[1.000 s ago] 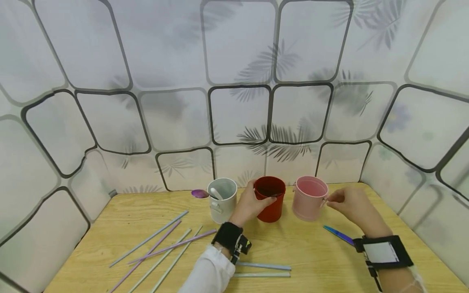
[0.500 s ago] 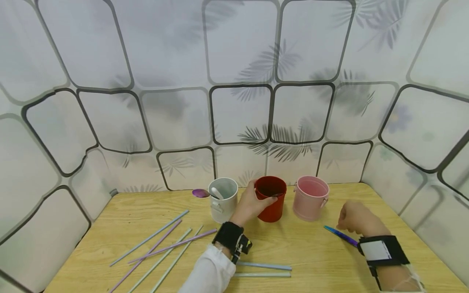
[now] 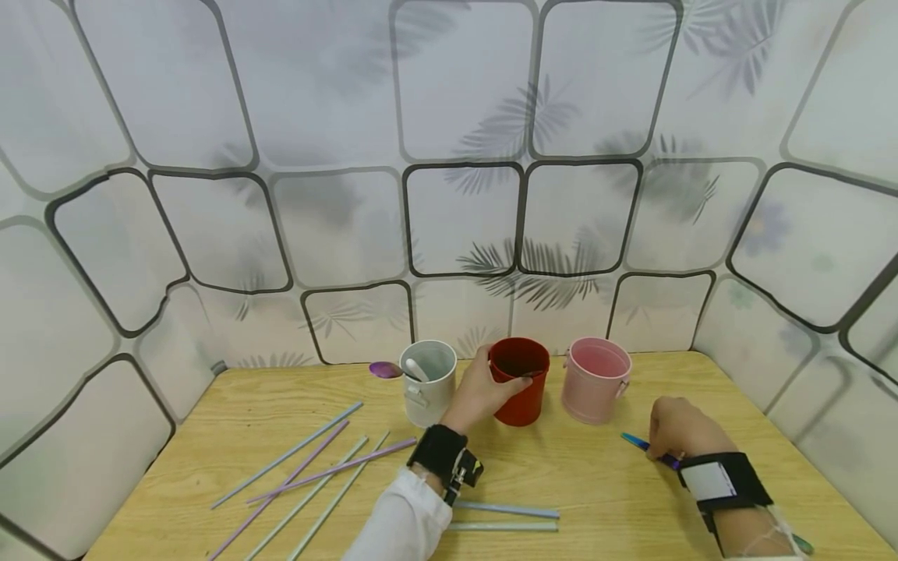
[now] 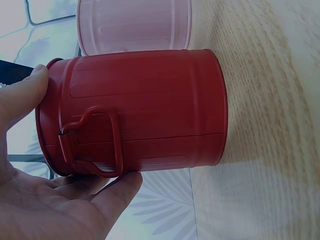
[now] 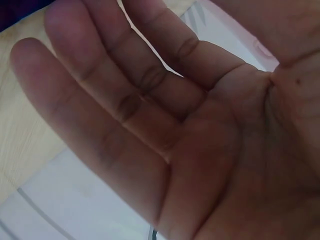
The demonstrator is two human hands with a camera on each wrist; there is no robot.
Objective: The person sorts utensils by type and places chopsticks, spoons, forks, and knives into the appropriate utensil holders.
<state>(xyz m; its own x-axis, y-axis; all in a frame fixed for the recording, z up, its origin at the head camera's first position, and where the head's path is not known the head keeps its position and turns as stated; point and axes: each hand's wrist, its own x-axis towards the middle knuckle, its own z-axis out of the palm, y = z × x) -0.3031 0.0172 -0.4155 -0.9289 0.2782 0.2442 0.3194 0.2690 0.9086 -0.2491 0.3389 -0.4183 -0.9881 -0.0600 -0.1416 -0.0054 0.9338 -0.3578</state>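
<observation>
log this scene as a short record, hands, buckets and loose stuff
left hand: grips the red bucket near its rim
right hand: at the blue-purple utensil, grip unclear
white bucket: left of the red one, purple spoon poking over its rim
pink bucket: right of the red one
loose: thin blue, purple and green sticks on the wooden table

Can't see all of the blue-purple utensil [image 3: 635, 442], partly behind the right hand [image 3: 684, 428]; can't tell pinch from touch. Can't make out the inside of the red bucket [image 3: 521, 405].
</observation>
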